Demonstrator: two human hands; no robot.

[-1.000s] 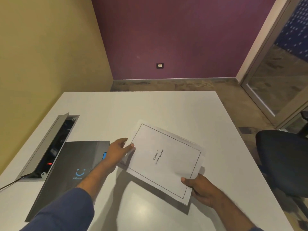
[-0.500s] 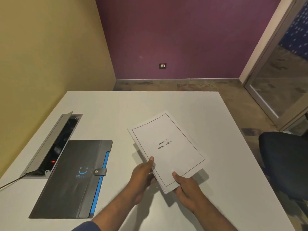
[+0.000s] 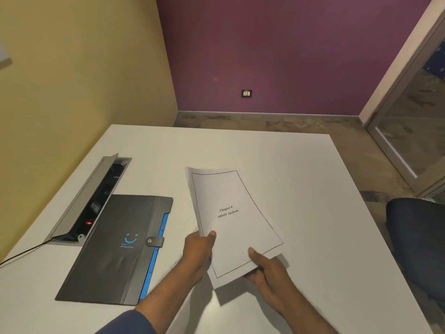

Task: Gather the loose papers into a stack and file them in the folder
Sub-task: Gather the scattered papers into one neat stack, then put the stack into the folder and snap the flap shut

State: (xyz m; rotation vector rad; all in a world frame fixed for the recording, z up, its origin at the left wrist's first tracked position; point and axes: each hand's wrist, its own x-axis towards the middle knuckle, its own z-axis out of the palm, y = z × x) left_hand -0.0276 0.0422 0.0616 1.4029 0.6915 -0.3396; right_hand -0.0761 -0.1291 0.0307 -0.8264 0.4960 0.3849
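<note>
A stack of white papers [image 3: 231, 213], its top sheet reading "Chapter 4 SWOT Analysis" inside a black border, is lifted off the white table [image 3: 313, 189] and held near upright. My left hand [image 3: 198, 251] grips its lower left edge with the thumb on top. My right hand [image 3: 267, 268] holds the bottom right corner, thumb on the sheet. To the left, a dark grey folder [image 3: 115, 247] with a blue smile logo, a blue edge and a snap strap lies flat and closed on the table.
An open cable box [image 3: 96, 201] with a raised grey lid is sunk into the table left of the folder; a black cable runs from it to the left. A dark chair [image 3: 419, 247] stands at the right. A glass door is at the far right.
The papers went from skewed and low over the table to a squared stack raised nearer upright. My left hand moved from their left corner to the lower left edge; my right stayed at the bottom.
</note>
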